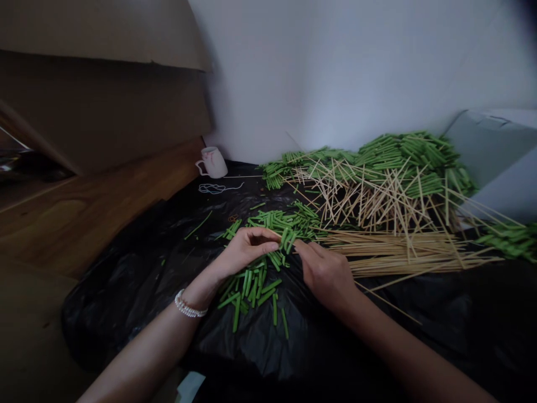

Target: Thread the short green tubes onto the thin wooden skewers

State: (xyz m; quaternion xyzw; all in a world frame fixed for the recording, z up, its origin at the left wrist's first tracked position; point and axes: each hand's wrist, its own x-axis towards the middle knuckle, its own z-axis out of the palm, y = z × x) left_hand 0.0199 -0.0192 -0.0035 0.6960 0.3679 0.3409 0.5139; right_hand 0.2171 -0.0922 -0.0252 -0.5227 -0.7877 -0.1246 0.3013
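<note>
Green stems (287, 239), long axes slanting away rightward, grasped by left fingers (267, 248), right fingers (302, 252)

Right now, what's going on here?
The person's left hand and right hand meet at a few short green pieces, pinching them; any stick through them is too small to confirm. Loose green pieces lie below on black plastic. Bare sticks lie to the right; behind is a heap of green pieces with sticks poking out.

Right hand (329, 274) partly hides pale sticks (403, 265); bottom edge crops 2 forearms (142, 361).
</note>
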